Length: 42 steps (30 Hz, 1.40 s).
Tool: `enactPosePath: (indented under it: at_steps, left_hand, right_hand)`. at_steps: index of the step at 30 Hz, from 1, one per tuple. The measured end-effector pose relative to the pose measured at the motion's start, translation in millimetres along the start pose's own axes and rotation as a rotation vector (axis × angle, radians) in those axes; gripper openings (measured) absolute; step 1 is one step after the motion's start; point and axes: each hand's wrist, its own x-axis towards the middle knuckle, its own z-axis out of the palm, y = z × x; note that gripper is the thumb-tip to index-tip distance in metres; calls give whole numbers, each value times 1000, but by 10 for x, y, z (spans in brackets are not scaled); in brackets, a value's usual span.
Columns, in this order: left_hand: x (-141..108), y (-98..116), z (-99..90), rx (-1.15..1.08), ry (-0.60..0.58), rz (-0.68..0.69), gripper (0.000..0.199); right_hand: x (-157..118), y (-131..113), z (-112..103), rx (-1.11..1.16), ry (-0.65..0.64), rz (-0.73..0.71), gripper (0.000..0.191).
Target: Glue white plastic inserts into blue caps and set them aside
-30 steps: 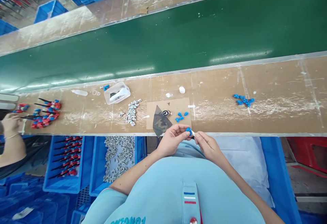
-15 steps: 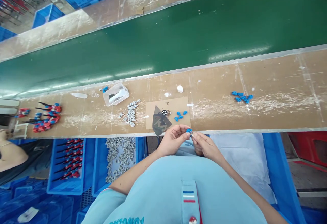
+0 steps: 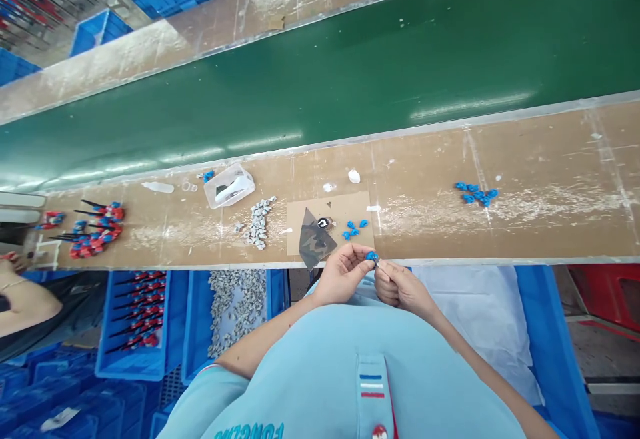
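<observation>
My left hand (image 3: 342,276) pinches a small blue plastic part (image 3: 371,256) at the bench's front edge. Close against that part, the fingertips of my right hand (image 3: 406,285) are pressed together on something small that I cannot make out. Just beyond my hands a cardboard sheet (image 3: 295,229) lies on the bench. On it are a dark patterned sheet (image 3: 316,242), a small round pot with black contents (image 3: 324,223) and several blue parts (image 3: 351,231). Left of the cardboard is a heap of small grey parts (image 3: 259,222).
A clear plastic tub (image 3: 230,185) stands behind the grey parts. More blue parts (image 3: 477,195) lie to the right, and red-blue assemblies (image 3: 97,235) to the left, near another person's arm (image 3: 30,302). Blue crates (image 3: 173,332) sit below the bench; a green belt (image 3: 320,85) runs behind.
The whole view has shifted slightly. Both my hands stay together at the blue part, and the fingers of my right hand look more curled.
</observation>
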Motion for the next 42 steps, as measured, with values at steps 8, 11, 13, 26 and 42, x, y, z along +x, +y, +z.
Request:
enactPosePath:
  at_steps: [8,11,13,26,42]
  left_hand:
    - [-11,39,18,1,13,-15,40]
    - [-27,48,28,9,16,-10,40]
    - [-35,38,26,21,12,-5,39]
    - [-111,-54,-119,-15,48,-15,37]
    - [-37,11,-13,38,-13,-41,36]
  right_hand:
    - [36,209,40,-45,204,-204,54]
    - [16,255,59,-90,273,-270,51]
    - [-4,270,60,-160,317,-311,49]
    - [-98,196,-183,-300,800,-496,46]
    - [24,149,-17,-84,86,-132,54]
